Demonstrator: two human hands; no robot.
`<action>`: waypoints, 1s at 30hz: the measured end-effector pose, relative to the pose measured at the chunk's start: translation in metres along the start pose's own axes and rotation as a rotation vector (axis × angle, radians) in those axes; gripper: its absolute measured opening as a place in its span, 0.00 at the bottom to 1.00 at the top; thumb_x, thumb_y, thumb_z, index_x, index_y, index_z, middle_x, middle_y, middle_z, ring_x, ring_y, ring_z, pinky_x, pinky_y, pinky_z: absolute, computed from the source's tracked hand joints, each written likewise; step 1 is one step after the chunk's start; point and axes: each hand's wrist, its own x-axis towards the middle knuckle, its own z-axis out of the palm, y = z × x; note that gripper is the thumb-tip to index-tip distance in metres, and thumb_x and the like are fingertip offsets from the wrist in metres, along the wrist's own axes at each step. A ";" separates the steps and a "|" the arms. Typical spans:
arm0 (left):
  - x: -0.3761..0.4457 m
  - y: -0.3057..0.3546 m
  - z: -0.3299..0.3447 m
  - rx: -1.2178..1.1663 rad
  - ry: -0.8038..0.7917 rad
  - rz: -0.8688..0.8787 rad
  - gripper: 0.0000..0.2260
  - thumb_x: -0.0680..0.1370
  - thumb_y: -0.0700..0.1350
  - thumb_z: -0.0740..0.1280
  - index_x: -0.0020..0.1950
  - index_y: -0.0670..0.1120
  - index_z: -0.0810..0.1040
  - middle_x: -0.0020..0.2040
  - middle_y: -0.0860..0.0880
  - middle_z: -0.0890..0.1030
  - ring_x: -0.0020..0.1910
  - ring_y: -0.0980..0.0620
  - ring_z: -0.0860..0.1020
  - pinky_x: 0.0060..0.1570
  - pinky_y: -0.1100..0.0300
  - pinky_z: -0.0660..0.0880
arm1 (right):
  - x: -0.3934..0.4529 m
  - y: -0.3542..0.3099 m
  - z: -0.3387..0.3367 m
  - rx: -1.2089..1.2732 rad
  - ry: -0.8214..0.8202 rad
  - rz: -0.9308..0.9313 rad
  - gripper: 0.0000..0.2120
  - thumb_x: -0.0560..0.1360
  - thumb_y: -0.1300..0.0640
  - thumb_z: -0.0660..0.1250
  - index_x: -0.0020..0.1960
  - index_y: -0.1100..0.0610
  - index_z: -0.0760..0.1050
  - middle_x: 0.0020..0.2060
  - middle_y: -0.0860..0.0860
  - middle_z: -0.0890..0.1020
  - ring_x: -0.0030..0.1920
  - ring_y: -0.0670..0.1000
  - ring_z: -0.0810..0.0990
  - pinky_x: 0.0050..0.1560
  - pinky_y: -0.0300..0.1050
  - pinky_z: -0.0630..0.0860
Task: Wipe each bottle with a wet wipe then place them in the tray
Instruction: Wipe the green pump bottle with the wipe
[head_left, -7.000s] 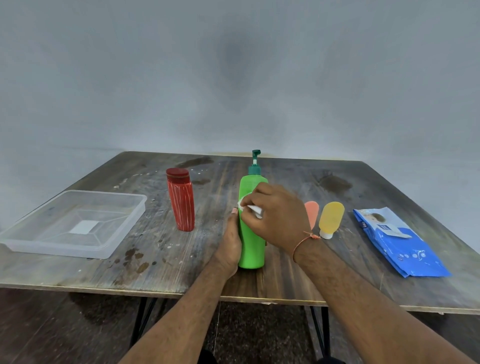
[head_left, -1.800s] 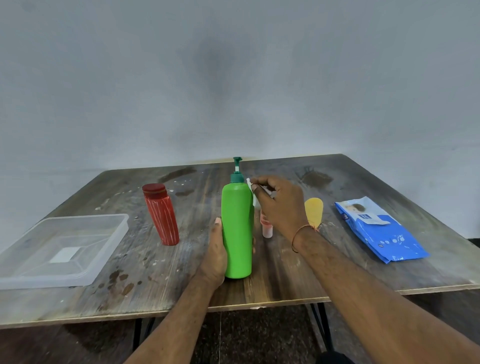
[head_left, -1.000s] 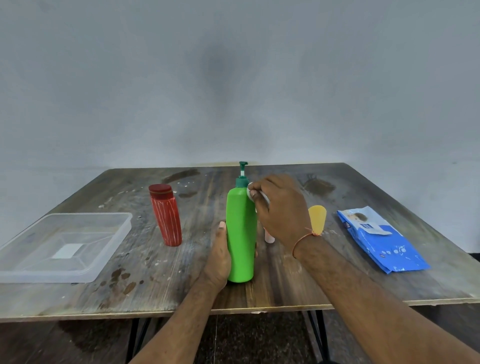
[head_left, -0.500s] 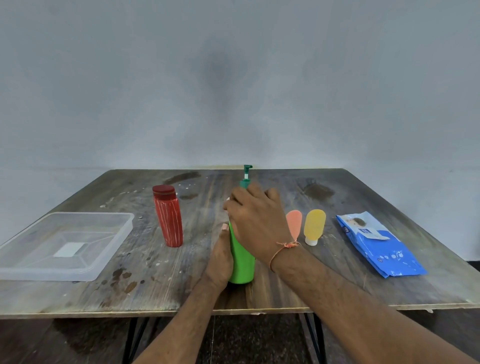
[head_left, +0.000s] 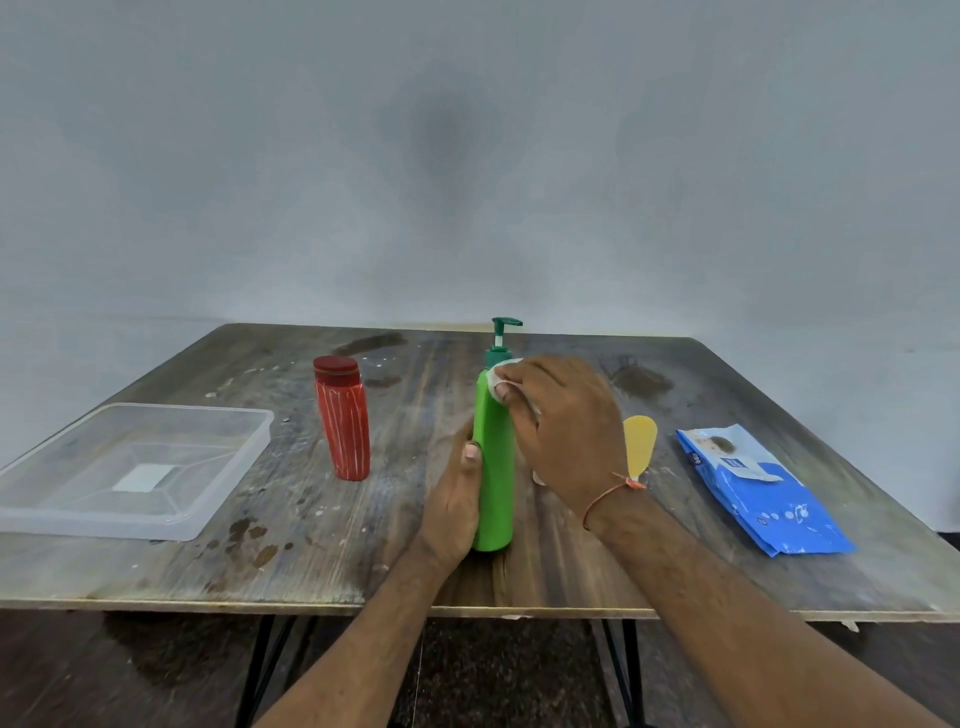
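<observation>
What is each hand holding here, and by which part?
The left hand grips the green pump bottle around its lower body. The right hand pinches a white wet wipe against the bottle's shoulder.

Bare staged room, kind unclear: plain grey wall (head_left: 467, 156) directly behind a worn, stained wooden table (head_left: 363, 545) on thin black metal legs (head_left: 257, 670).

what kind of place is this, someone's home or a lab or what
Hard to say for sure; it looks like a bare indoor setup staged for the task, not a lived-in room: a worn wooden table on thin metal legs, a plain grey wall and only bottles, wipes and a tray laid out.
</observation>
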 end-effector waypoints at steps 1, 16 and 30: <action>0.000 0.001 0.000 0.025 -0.012 0.023 0.33 0.81 0.71 0.55 0.80 0.53 0.63 0.68 0.57 0.79 0.65 0.54 0.80 0.64 0.50 0.78 | 0.000 0.002 -0.001 0.027 0.003 0.007 0.07 0.83 0.55 0.70 0.58 0.53 0.85 0.52 0.49 0.86 0.52 0.55 0.83 0.54 0.55 0.79; -0.003 0.004 0.002 0.213 -0.093 0.066 0.34 0.72 0.48 0.82 0.67 0.65 0.64 0.60 0.61 0.80 0.57 0.66 0.80 0.52 0.71 0.76 | -0.021 0.010 -0.023 0.324 0.051 0.155 0.06 0.81 0.61 0.74 0.57 0.56 0.87 0.50 0.47 0.86 0.52 0.43 0.83 0.55 0.35 0.77; -0.003 0.003 0.003 0.249 -0.126 -0.015 0.29 0.69 0.51 0.84 0.63 0.66 0.73 0.56 0.69 0.82 0.56 0.67 0.81 0.51 0.71 0.77 | 0.008 0.014 -0.039 0.780 -0.063 0.635 0.09 0.79 0.60 0.76 0.50 0.45 0.87 0.40 0.40 0.89 0.41 0.39 0.84 0.43 0.31 0.77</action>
